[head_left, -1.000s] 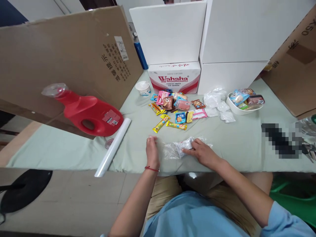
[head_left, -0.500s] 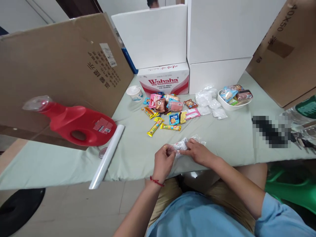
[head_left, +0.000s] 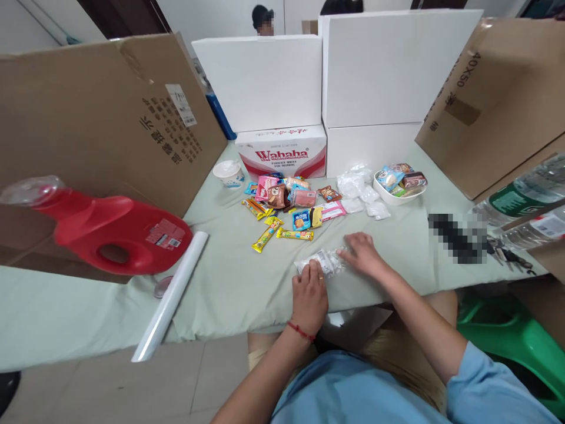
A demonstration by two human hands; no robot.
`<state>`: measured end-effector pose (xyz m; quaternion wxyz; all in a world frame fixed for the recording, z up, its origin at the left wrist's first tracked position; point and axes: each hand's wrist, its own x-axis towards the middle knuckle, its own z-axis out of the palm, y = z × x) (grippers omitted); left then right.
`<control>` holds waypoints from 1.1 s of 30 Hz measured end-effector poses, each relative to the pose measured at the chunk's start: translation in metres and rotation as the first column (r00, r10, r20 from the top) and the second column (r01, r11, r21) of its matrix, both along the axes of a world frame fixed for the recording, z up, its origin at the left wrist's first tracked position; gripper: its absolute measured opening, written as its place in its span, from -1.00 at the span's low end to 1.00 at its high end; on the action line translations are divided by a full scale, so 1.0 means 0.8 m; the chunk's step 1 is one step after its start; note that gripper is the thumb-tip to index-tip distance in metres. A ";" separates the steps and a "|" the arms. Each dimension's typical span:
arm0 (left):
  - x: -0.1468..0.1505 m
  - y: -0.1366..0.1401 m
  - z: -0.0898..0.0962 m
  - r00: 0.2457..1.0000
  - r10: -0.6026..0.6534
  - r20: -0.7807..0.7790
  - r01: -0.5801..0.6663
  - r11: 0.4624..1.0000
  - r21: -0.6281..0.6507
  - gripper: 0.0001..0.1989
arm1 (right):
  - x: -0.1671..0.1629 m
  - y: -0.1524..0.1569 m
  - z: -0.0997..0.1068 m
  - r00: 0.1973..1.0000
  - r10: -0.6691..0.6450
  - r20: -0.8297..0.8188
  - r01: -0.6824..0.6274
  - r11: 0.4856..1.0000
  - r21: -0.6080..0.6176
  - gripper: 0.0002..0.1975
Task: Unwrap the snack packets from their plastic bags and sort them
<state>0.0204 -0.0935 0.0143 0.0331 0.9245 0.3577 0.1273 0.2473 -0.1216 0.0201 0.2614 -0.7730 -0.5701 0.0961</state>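
A crinkled, clear plastic packet with white contents and small print [head_left: 329, 262] lies on the cloth close to the table's front edge. My left hand [head_left: 311, 297], with a red cord at the wrist, has its fingers bent over the packet's near side and holds it against the table. At the packet's right end is my right hand [head_left: 365, 257], fingers loosely stretched out and thumb at the plastic. What exactly is inside the packet I cannot make out. Beyond the hands lies a pile of wrapped snacks [head_left: 277, 197], with a yellow snack stick [head_left: 295, 234] nearest.
Behind the snacks stands a Wahaha box [head_left: 282, 154]. A white bowl of snacks [head_left: 394, 198], crumpled plastic bags [head_left: 353, 182] and a paper cup [head_left: 229, 175] are around. On the left are a red jug [head_left: 119, 235] and a white roll [head_left: 172, 297]; bottles [head_left: 521, 197] on the right.
My left hand has moved from pinching the packet's left end to lying over its near side. My right hand has shifted to the packet's right end, its fingers more stretched. The view has tilted.
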 end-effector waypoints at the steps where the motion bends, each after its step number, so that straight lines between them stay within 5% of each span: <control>1: -0.001 -0.001 -0.004 1.000 -0.001 0.000 0.001 1.000 0.011 -0.39 | -0.006 0.002 -0.006 1.000 0.013 -0.006 -0.013 0.999 -0.032 -0.59; 5: -0.004 -0.005 -0.009 1.000 -0.012 -0.025 0.013 0.999 0.044 -0.39 | -0.020 -0.002 -0.003 0.984 0.102 -0.147 -0.104 0.995 -0.002 -0.92; 9: -0.002 -0.005 -0.008 0.996 -0.019 -0.085 0.028 0.994 0.108 -0.44 | -0.032 0.005 0.032 0.960 0.124 -0.250 -0.117 0.992 0.041 -0.95; 15: -0.012 0.003 -0.007 0.998 -0.067 -0.017 0.068 0.995 0.072 -0.56 | -0.104 0.050 0.055 0.973 0.223 -0.054 -0.226 0.972 -0.063 -0.88; 20: -0.084 0.020 -0.003 0.947 -0.225 0.230 0.216 0.974 0.064 -0.53 | -0.146 0.052 0.038 0.944 0.288 0.159 -0.260 0.949 -0.177 -0.87; 26: -0.145 0.075 -0.013 0.939 0.039 0.340 -0.085 0.989 0.119 -0.78 | -0.170 0.030 0.016 0.932 0.198 0.305 -0.186 0.980 -0.069 -0.33; 30: -0.138 0.085 -0.031 0.965 0.084 0.247 -0.131 0.975 0.182 -0.76 | -0.158 0.026 0.017 0.959 0.158 0.235 -0.162 0.987 -0.001 -0.52; 33: -0.131 0.080 -0.037 0.971 0.047 0.234 -0.103 0.967 0.233 -0.81 | -0.106 0.013 0.028 0.988 0.142 -0.061 -0.132 0.981 0.143 -0.66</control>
